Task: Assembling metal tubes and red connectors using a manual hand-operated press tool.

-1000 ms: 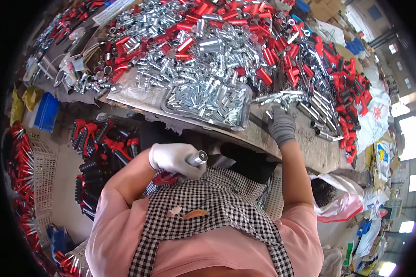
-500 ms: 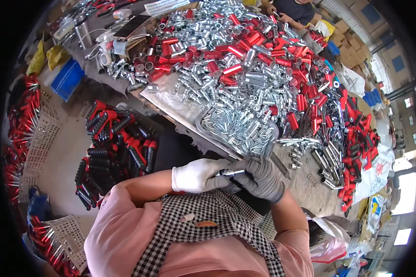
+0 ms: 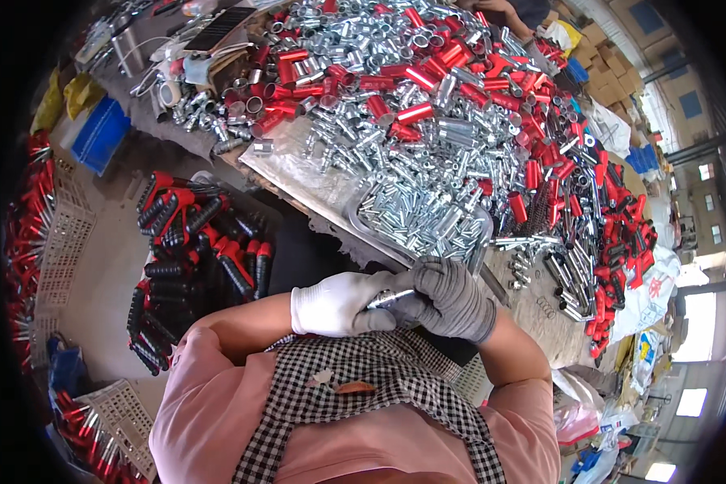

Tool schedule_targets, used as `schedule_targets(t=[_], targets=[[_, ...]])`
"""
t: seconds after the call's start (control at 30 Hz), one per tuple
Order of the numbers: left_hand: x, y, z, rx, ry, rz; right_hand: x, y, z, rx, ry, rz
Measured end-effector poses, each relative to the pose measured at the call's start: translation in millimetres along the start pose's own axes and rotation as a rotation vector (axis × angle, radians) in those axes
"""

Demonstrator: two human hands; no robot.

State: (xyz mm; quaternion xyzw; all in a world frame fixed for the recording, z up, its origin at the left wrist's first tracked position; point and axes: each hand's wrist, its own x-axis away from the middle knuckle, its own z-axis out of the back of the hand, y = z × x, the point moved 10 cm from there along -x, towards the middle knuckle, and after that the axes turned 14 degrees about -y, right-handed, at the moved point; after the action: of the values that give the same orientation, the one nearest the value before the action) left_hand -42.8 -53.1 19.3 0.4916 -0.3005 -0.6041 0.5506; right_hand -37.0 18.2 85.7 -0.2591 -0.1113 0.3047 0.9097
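Note:
My left hand, in a white glove, is closed round one end of a shiny silver metal tube-like part. My right hand, in a grey knit glove, closes on the same part from the other side, so the two hands meet in front of my checked apron. The gloves cover most of the part, and its exact kind cannot be made out. Just beyond my hands is a metal tray heaped with small silver pins.
A large pile of silver fittings and red metal sleeves covers the table. Black-and-red handles are stacked at the left, beside plastic crates. Springs and steel tubes lie at the right. Another person's arm shows at the far side.
Both hands stay together on the silver part, which has tilted and shifted slightly left. My right fingers have moved round it. The whole view has shifted a little.

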Motion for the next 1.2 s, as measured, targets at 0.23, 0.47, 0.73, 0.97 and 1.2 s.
schedule_targets(t=[0.23, 0.47, 0.73, 0.97, 1.2], targets=[[12.8, -18.0, 9.7, -0.142, 0.148, 0.146, -8.2, 4.2, -2.9, -0.196, 0.101, 0.037], [21.3, -18.2, 19.5, -0.094, 0.161, 0.132, -29.0, 1.4, -3.8, -0.022, 0.084, 0.04], [49.2, -8.9, 49.7, -0.019, 0.348, 0.088, -138.4, 88.3, 54.4, -0.428, -0.249, -0.073], [48.7, -12.4, 46.7, -0.061, 0.312, 0.179, -305.8, 208.4, 126.5, 0.791, -0.052, -0.555], [45.0, -5.5, 43.0, 0.037, 0.273, 0.132, -329.0, 233.6, 115.7, 0.929, -0.093, -0.551]])
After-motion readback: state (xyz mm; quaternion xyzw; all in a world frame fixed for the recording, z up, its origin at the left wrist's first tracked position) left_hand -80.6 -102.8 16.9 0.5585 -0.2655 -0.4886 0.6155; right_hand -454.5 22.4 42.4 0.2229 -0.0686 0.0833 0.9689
